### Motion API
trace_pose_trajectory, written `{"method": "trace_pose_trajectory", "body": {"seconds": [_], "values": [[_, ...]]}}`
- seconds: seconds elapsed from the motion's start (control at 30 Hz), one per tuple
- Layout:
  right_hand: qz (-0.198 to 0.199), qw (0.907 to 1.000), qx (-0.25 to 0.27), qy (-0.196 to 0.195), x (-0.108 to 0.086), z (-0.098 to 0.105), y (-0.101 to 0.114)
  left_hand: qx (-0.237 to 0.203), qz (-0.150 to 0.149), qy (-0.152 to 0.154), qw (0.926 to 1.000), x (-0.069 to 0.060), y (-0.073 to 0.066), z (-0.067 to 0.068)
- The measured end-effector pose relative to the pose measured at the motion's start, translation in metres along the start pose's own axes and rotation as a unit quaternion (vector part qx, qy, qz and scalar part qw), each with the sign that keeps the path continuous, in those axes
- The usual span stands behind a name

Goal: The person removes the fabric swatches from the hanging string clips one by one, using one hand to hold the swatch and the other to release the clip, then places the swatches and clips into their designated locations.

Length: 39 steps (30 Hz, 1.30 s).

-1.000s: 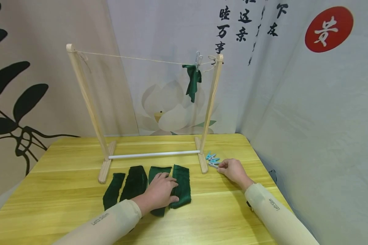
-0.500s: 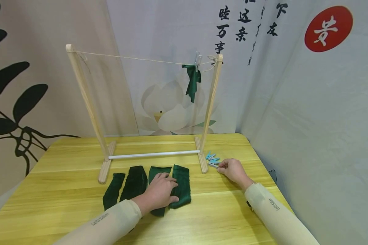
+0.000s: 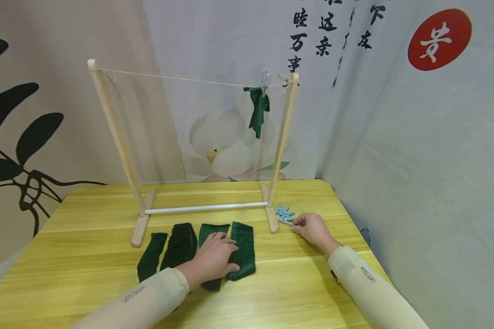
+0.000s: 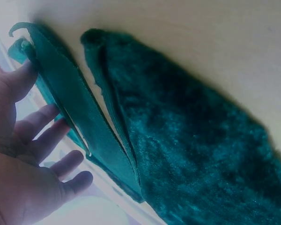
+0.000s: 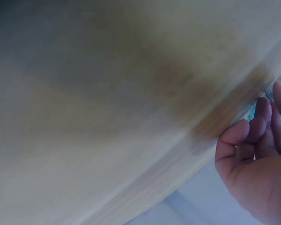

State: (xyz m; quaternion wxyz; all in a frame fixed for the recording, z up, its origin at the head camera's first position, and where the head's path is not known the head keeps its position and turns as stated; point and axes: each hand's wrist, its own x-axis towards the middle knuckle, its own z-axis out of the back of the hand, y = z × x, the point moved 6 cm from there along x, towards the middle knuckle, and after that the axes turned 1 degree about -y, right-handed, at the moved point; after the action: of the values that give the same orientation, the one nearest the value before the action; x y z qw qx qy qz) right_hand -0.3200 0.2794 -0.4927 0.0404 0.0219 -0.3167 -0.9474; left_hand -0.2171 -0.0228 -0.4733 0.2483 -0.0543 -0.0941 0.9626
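Observation:
Several dark green velvety cloth pieces lie side by side on the table. In the head view my left hand [image 3: 212, 258] rests over the two on the right, the rightmost cloth [image 3: 244, 256] and the cloth beside it [image 3: 212, 231]. Its fingers look loosely spread in the left wrist view, lying along a green strip [image 4: 79, 108] without gripping it. My right hand [image 3: 314, 229] pinches the end of a pale clothespin [image 3: 286, 222] between thumb and fingers. Blue clothespins [image 3: 285, 211] lie just beyond it. In the right wrist view, fingers mostly hide the clothespin.
A wooden frame with a left post [image 3: 117, 132] and a right post [image 3: 284, 137] carries a string [image 3: 181, 79]. Near its right end hangs a green cloth [image 3: 257, 109] under a clear clip [image 3: 265, 82]. A white rod [image 3: 207, 208] joins the feet.

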Motion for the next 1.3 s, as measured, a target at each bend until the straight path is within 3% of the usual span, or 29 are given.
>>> {"method": "trace_pose_trajectory", "body": {"seconds": [0.37, 0.47, 0.57, 0.67, 0.8, 0.9, 1.0, 1.07, 1.17, 1.3], "values": [[-0.015, 0.9997, 0.020, 0.003, 0.001, 0.015, -0.003, -0.022, -0.013, -0.015, 0.9996, 0.004, 0.006, 0.006], [-0.011, 0.9998, 0.015, 0.004, 0.002, 0.025, -0.002, -0.028, -0.013, -0.027, 0.9992, 0.007, 0.010, 0.015], [-0.003, 1.0000, 0.001, -0.002, 0.005, 0.039, 0.002, -0.037, -0.008, -0.040, 0.9985, 0.013, 0.015, 0.034], [0.011, 0.9999, -0.011, -0.007, 0.008, 0.056, 0.010, -0.034, -0.004, -0.057, 0.9978, 0.019, 0.020, 0.061], [0.028, 0.9994, -0.011, -0.016, 0.016, 0.083, 0.023, -0.020, -0.015, -0.101, 0.9946, 0.029, 0.025, 0.107], [0.041, 0.9985, -0.010, -0.034, 0.022, 0.105, 0.035, -0.034, -0.016, -0.139, 0.9896, 0.037, 0.026, 0.147], [0.055, 0.9968, -0.009, -0.057, 0.027, 0.129, 0.052, -0.078, -0.010, -0.175, 0.9814, 0.046, 0.023, 0.189], [0.058, 0.9958, -0.009, -0.071, 0.029, 0.146, 0.065, -0.111, -0.018, -0.207, 0.9719, 0.051, 0.018, 0.216], [0.065, 0.9933, -0.012, -0.095, 0.032, 0.172, 0.087, -0.155, -0.048, -0.261, 0.9516, 0.056, 0.008, 0.252], [0.072, 0.9894, -0.009, -0.125, 0.036, 0.206, 0.121, -0.194, -0.072, -0.320, 0.9247, 0.063, -0.002, 0.285]]}}
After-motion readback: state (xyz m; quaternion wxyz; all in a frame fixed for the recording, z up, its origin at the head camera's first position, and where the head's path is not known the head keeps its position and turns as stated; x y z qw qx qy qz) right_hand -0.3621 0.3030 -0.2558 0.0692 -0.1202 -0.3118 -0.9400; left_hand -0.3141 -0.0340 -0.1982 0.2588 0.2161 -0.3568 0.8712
